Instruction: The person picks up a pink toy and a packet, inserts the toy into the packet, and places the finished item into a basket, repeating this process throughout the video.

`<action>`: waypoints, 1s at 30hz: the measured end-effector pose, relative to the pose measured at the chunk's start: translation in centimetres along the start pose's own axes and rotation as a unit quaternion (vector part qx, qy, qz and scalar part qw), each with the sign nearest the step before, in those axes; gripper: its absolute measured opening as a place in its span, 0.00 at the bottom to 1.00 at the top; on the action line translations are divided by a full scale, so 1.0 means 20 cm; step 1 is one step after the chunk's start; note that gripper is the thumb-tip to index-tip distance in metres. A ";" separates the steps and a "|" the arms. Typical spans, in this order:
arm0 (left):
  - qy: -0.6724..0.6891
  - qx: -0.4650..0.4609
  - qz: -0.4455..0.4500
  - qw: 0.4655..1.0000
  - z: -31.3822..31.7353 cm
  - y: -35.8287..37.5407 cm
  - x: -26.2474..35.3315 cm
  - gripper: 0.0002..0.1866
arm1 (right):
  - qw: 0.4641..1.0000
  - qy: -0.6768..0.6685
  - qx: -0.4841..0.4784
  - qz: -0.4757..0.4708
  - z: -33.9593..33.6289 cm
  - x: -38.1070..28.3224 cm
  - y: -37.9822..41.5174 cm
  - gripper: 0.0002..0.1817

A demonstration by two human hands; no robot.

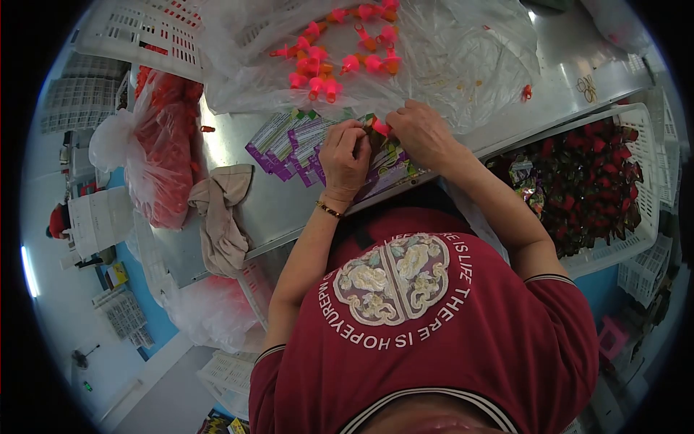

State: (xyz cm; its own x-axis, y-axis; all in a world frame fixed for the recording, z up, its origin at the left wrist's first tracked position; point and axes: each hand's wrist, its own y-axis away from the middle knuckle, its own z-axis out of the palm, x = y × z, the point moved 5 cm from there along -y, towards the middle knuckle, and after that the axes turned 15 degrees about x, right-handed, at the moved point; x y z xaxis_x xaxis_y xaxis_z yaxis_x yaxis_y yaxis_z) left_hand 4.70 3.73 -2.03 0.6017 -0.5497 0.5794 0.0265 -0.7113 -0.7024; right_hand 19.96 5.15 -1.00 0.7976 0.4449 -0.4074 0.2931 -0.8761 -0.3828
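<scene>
My left hand (345, 158) is closed, its fingers pinched on a small dark packet (375, 142). At the packet's top a bright pink plastic piece (380, 127) shows, with the curled fingertips of my right hand (421, 136) against it. The lower part of that piece is hidden. Beneath both hands, purple-and-green printed packets (279, 147) lie fanned out near the table's front edge. Just beyond, several pink-and-orange plastic pieces (312, 66) are scattered on a clear plastic sheet (448, 72).
On my right stands a white basket (645, 184) with many dark packets (578, 188) showing red inside. A beige cloth (223, 217) hangs over the table's left edge, beside a clear bag of red pieces (165, 159). Rubber bands (586, 89) lie on the metal table (560, 61).
</scene>
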 end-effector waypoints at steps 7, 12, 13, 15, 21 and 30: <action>0.030 -0.013 0.054 0.998 -0.03 -0.06 0.06 0.08 | 0.997 -0.076 -0.014 -0.008 -0.03 0.01 -0.03 0.04; 0.036 -0.018 0.086 0.995 -0.05 -0.07 0.10 0.08 | 0.999 -0.043 0.009 -0.005 -0.01 -0.02 -0.03 0.04; 0.037 -0.030 0.095 0.994 -0.06 -0.08 0.11 0.08 | 0.996 -0.039 0.059 -0.054 -0.06 -0.07 -0.05 0.04; 0.032 -0.039 0.101 0.994 -0.07 -0.08 0.14 0.09 | 0.987 -0.036 0.115 -0.110 -0.10 -0.13 -0.05 0.04; 0.021 -0.024 0.096 0.995 -0.08 -0.09 0.17 0.06 | 0.950 -0.273 0.150 0.028 0.05 0.01 -0.05 0.06; 0.075 -0.013 -0.045 0.996 -0.10 -0.12 0.10 0.03 | 0.967 -0.236 0.091 0.021 -0.01 -0.11 -0.03 0.12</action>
State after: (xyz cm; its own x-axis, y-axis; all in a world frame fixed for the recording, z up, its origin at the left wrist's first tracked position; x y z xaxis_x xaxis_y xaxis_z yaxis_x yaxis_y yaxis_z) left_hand 4.35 3.43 1.58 0.4717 -0.5414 0.6959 0.0523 -0.7707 -0.6351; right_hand 18.14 4.58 0.31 0.4645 0.4831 -0.7422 0.1341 -0.8668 -0.4802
